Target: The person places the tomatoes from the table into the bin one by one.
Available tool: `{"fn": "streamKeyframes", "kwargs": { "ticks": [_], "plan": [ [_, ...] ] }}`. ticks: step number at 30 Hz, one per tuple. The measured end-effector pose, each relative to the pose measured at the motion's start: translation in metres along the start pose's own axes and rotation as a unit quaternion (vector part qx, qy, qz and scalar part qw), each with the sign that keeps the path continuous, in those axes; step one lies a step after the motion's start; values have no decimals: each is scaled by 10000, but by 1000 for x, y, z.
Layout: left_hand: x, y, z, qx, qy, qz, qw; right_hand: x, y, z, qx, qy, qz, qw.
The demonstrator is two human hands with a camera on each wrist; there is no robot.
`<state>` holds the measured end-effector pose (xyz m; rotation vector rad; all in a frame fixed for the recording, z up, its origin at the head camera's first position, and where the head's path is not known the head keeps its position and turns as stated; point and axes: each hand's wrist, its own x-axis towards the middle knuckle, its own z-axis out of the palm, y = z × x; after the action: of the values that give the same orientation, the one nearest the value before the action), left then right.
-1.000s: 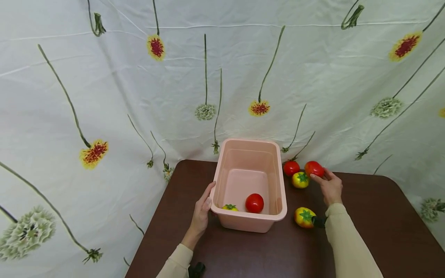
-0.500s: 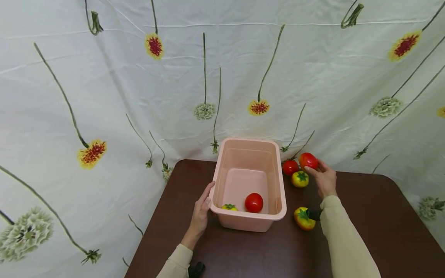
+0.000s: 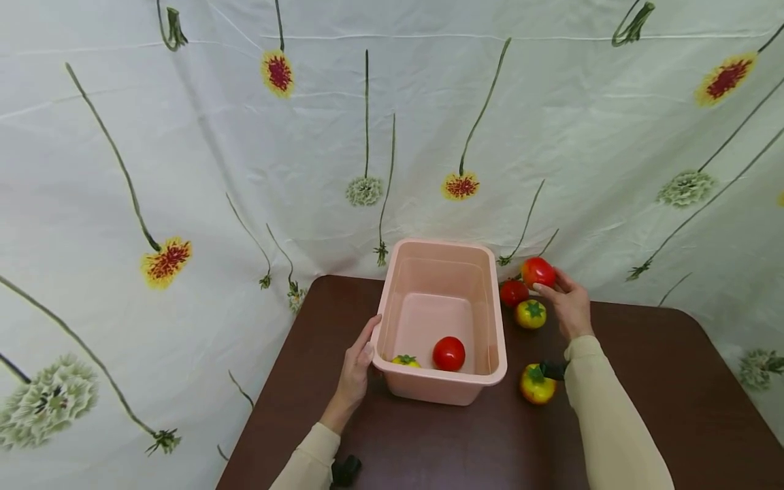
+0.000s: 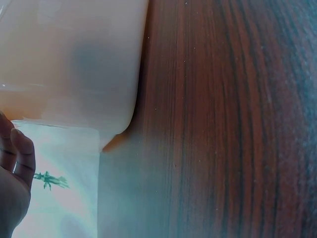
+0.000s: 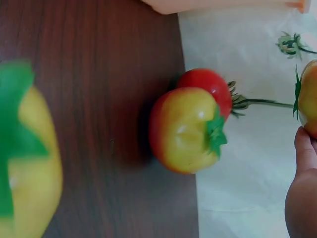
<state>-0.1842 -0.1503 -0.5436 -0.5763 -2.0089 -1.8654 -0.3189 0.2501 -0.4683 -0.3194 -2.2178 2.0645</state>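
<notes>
A pink plastic tub point(image 3: 440, 379) stands on the table, with a red tomato point(image 3: 449, 353) and a yellow one with green leaves point(image 3: 405, 361) inside near its front wall. My left hand point(image 3: 353, 371) holds the tub's left rim, and its fingers show at the edge of the left wrist view. Right of the tub, my right hand point(image 3: 572, 306) holds a red-and-yellow tomato point(image 3: 539, 271) up between thumb and fingers. Just below that tomato are a red tomato point(image 3: 513, 292) and a yellow-and-red one point(image 3: 530, 314). Another yellow-and-red tomato point(image 3: 537, 385) sits nearer, beside the right wrist.
The dark brown wooden table point(image 3: 465, 442) has rounded far corners. A white cloth point(image 3: 306, 150) printed with flowers hangs right behind its far edge. A black wrist camera point(image 3: 346, 471) sits under the left sleeve.
My right hand has raised the held tomato and carried it slightly left, toward the tub. The left hand stays on the tub's rim; the view has shifted a little.
</notes>
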Motion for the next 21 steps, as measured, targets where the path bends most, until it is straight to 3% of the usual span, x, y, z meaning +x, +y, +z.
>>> {"fn": "streamKeyframes", "kwargs": {
  "ticks": [8, 15, 21],
  "plan": [
    [5, 2, -3, -10, -15, -22, 10000, 1, -17, 10, 130, -103, -211, 9996],
    [2, 3, -4, -142, -63, -117, 9998, 2, -22, 18, 337, -173, -161, 9992],
    [-1, 4, -1, -73, -76, -171, 9998, -1, -26, 26, 171, -240, -230, 9993]
  ]
}}
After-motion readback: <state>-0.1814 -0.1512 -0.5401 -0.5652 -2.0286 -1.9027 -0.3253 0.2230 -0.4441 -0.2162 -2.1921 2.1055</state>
